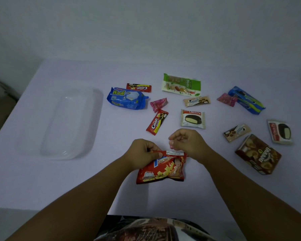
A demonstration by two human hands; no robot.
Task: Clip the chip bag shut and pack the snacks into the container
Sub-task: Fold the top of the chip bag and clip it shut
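A red potato-snack chip bag [161,170] lies on the table in front of me, its top folded over. A white clip [175,152] sits along that folded top. My left hand [142,153] pinches the bag's top left corner. My right hand [188,143] hovers at the clip's right end with its fingers curled down onto it; the contact itself is blurred. The clear plastic container [94,119] stands at the left with nothing in it.
Snacks are scattered beyond the hands: a blue wafer pack [126,98], a green nut bar [182,84], red cookie packs [157,122], a Choco Pie [192,119], pink candies [158,104], a blue cookie pack [246,100] and a brown box [258,154] at the right.
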